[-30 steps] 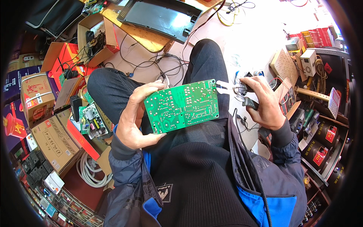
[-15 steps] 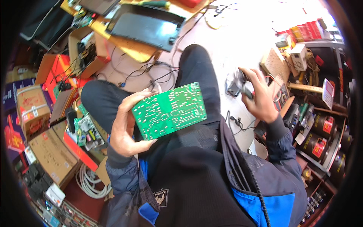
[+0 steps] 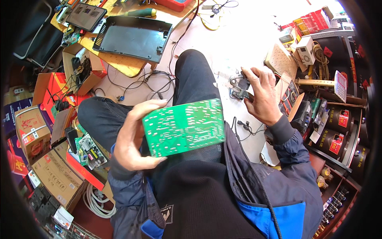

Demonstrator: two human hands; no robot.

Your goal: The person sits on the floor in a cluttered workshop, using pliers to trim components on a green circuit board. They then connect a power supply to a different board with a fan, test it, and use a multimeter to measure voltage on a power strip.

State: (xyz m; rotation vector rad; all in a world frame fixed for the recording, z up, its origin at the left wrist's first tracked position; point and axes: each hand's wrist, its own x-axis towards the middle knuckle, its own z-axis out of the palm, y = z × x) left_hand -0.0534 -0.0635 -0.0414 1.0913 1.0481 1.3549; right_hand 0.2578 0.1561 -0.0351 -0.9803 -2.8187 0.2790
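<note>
My left hand (image 3: 133,137) grips a green circuit board (image 3: 184,126) by its left edge, solder side up, over my lap. Out to the right, above the pale floor, my right hand (image 3: 260,97) is closed around a small dark metal hand tool (image 3: 238,87). The tool's head sticks out to the left of my fingers, well apart from the board. My legs in dark trousers (image 3: 191,75) stretch away below both hands.
A black plastic cover (image 3: 133,36) lies on a wooden board ahead. Cardboard boxes (image 3: 36,131) and a smaller circuit board (image 3: 89,148) crowd the left. Shelves with red-labelled dark jars (image 3: 338,127) and small devices stand at the right. Loose cables (image 3: 155,77) trail over the floor.
The green board has stayed in my left hand and now sits lower over my lap. My right hand with the tool has moved away from the board, out to the right.
</note>
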